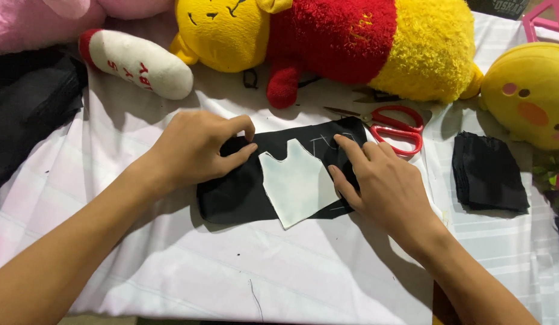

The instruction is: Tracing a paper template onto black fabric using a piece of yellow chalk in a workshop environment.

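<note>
- Head view, centre: a piece of black fabric [237, 192] lies flat on a white cloth [171, 265] that covers the work surface. White chalk lines are visible on the fabric near its upper right end.
- Head view, on the fabric: a pale paper pattern piece [297, 183] with a notched upper edge rests on the right half of the black fabric; its lower corner reaches past the fabric onto the white cloth.
- Head view, left hand [195, 147]: it lies palm down on the upper left part of the black fabric, fingers curled, thumb and fingertips pressed to the cloth just beside the left edge of the pattern piece. It presses rather than grasps; nothing is enclosed in it.
- Head view, right hand [385, 183]: it lies flat with fingers spread, the index finger stretched over the chalk lines and the other fingertips at the right edge of the pattern piece. The hand is open and holds nothing.
- Head view, right of the fabric: red-handled scissors [395, 127] lie just beyond its upper right corner, apart from both hands; a stack of black fabric pieces [490, 174] sits farther right.
- Head view, top edge: a yellow plush bear in a red shirt [327, 42] lies on its side, a white plush limb with a red tip [138, 63] to its left, and a round yellow plush [529, 90] at far right.
</note>
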